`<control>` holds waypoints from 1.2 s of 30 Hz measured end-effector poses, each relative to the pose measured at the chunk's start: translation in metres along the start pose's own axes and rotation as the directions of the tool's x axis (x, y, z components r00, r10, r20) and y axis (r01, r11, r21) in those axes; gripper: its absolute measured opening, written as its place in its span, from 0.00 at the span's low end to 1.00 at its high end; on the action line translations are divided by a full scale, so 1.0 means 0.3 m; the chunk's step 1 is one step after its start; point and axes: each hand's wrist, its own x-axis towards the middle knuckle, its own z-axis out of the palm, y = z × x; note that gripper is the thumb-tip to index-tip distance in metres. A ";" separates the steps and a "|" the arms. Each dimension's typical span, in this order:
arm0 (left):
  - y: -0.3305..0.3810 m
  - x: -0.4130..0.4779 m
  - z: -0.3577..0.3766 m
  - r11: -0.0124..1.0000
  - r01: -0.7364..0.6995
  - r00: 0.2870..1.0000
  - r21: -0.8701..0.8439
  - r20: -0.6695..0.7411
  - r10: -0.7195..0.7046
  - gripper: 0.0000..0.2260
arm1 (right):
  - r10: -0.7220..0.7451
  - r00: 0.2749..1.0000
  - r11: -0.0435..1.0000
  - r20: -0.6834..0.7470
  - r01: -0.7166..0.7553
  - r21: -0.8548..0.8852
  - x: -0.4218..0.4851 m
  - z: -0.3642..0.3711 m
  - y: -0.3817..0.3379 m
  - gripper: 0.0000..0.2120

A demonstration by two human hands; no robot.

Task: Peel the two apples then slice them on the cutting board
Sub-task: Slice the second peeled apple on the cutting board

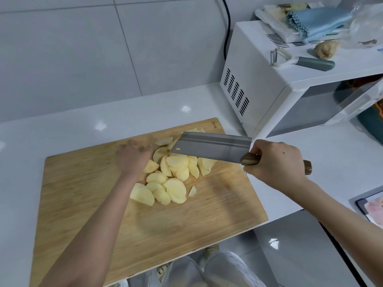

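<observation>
Fingers [257, 150] of the right hand [275, 160] wrap the cleaver [211, 147] handle, blade over the slices [172, 175] heaped mid-board [83, 183], toward its far edge. Left hand [132, 160] sits at the pile's left, too blurred to call its grip. No skin showing, peeler [300, 60] parked on the microwave [259, 83]: peeling looks done, slicing nearly finished.

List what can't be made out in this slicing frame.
Head view: left hand fingers are motion-blurred; whether they grip a slice is unclear.
Head view: the cleaver, in the right hand, hides apple slices behind it.
Head view: the cutting board near-left corner is cut off by the bottom edge.
Head view: its stamp is too small to read.
</observation>
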 end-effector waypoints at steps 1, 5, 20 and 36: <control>-0.017 -0.002 -0.020 0.993 0.102 0.991 -0.057 0.091 -0.097 0.17 | -0.003 1.000 1.000 0.023 0.003 0.030 0.005 0.017 -0.021 0.07; -0.039 -0.033 -0.067 0.680 0.531 0.818 -0.506 0.514 -0.256 0.05 | 0.037 0.984 0.971 0.177 -0.077 0.226 0.021 0.068 -0.108 0.10; -0.045 0.049 -0.070 0.691 0.602 0.730 -0.402 0.628 -0.270 0.04 | 0.099 0.896 0.732 0.432 -0.360 0.578 0.066 0.145 -0.245 0.16; -0.233 -0.250 -0.182 -0.040 0.588 0.806 -0.808 0.589 -0.055 0.14 | -0.161 0.743 0.369 0.649 -0.564 0.738 -0.048 0.159 -0.533 0.16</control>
